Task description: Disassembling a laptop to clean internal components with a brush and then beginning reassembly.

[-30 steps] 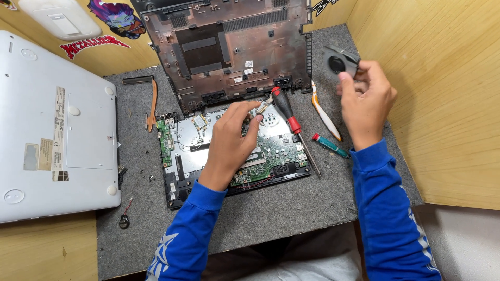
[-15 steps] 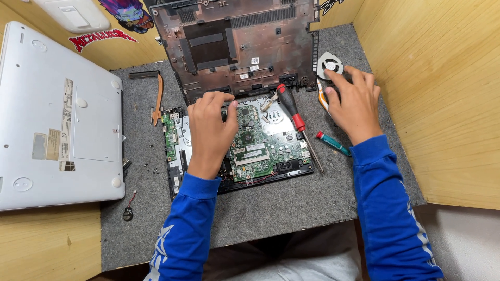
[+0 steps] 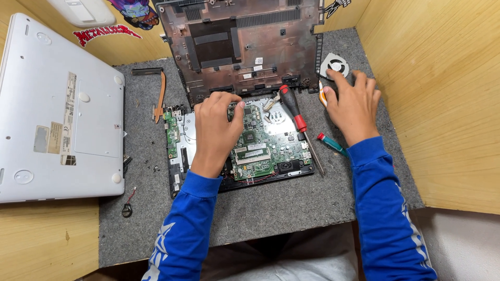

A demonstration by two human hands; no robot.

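Left hand (image 3: 216,130) rests knuckles-up on the green motherboard (image 3: 260,148) of the opened laptop on the grey mat (image 3: 291,203), fingers curled, gripping nothing visible. Right hand (image 3: 354,106) lies flat, fingers spread, touching the round cooling fan (image 3: 333,65) beside the red-handled screwdriver (image 3: 292,106).

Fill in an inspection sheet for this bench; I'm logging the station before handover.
Surface: grey felt mat on a wooden bench.
Job's things: green board in an open laptop base; bottom cover propped behind it.
Clutter: red screwdriver, teal tool, fan, white laptop, loose screws.
Hands: left hand rests on the board; right hand lies flat on the mat beside the fan.
Cables: orange flex strip; small wired cell.
Surroundings: wooden walls, stickers.
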